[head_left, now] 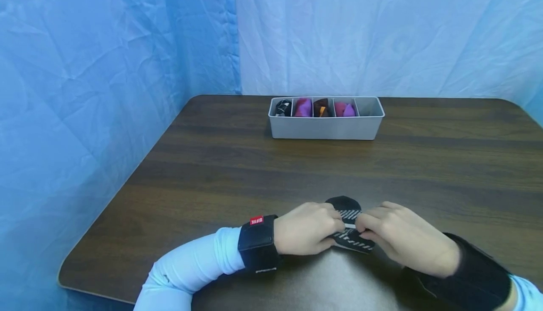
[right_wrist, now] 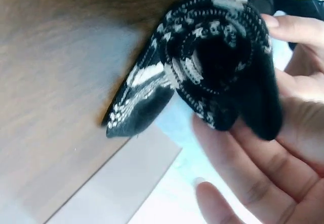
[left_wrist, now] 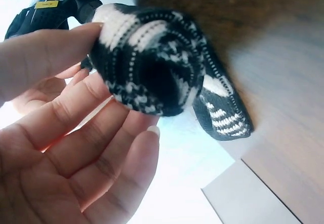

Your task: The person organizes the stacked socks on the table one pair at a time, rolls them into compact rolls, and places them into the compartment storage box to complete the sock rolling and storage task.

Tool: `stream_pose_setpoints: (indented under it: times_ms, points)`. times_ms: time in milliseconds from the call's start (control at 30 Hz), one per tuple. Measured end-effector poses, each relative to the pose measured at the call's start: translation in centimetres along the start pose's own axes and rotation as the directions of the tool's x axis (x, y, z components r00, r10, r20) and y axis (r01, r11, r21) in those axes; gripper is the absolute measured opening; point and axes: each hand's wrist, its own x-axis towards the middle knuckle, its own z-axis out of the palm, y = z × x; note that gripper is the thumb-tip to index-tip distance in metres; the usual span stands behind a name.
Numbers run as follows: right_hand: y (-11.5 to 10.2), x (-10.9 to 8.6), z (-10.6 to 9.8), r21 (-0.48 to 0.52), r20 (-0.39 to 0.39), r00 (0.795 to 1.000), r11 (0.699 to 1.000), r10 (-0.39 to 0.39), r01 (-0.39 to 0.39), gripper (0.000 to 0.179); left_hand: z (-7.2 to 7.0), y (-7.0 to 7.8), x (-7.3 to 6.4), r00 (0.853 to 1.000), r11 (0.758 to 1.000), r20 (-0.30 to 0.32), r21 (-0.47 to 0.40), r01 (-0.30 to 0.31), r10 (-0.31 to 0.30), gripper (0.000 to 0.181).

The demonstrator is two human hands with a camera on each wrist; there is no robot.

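Note:
A black knitted sock [head_left: 344,203] with white patterning lies partly rolled up near the front of the table. My left hand [head_left: 311,228] grips the roll from its left side, thumb against it in the left wrist view and fingers beneath. From the right, my right hand [head_left: 396,233] pinches the other end of the roll. Both wrist views show the spiral layers of the rolled sock [left_wrist: 152,62] around a dark hollow core. A flat length of the sock [right_wrist: 139,100] extends from the roll along the tabletop.
At the back of the brown wooden table [head_left: 220,169] stands a grey divided box [head_left: 324,128]. Four compartments hold bundled fabric pieces: black-and-white, pink-purple, brown-orange and pink-lilac; the rightmost compartment is bare. Blue sheeting [head_left: 127,42] hangs behind and to the left.

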Motion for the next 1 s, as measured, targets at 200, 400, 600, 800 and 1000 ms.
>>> stream_pose_setpoints:
  times_ms: [200,400,600,800,1000]
  points:
    - [0.1,-0.2,-0.8,-0.043,0.079,0.995,0.998,0.056,-0.053,0.031,0.2,-0.1,0.1,1.000,1.000,-0.001,-0.025,0.018,-0.018,0.019]
    - [0.1,-0.2,-1.2,-0.014,0.098,0.995,1.000,-0.011,0.013,0.029,0.3,-0.2,0.1,1.000,0.999,-0.001,-0.036,0.024,-0.024,0.020]
    - [0.4,-0.3,-0.8,0.070,0.006,1.000,0.997,-0.024,0.023,0.013,0.2,-0.1,0.1,1.000,1.000,0.007,-0.003,0.005,-0.005,0.020]
    - [0.5,-0.1,0.2,0.102,0.021,1.000,0.995,0.011,-0.013,0.014,0.3,-0.2,0.1,1.000,0.999,-0.002,-0.032,-0.012,0.012,0.019]
    - [0.4,0.1,0.7,0.094,-0.031,0.999,0.995,0.027,-0.024,0.015,0.6,-0.4,0.2,0.999,0.993,-0.038,-0.119,0.027,-0.032,0.015]
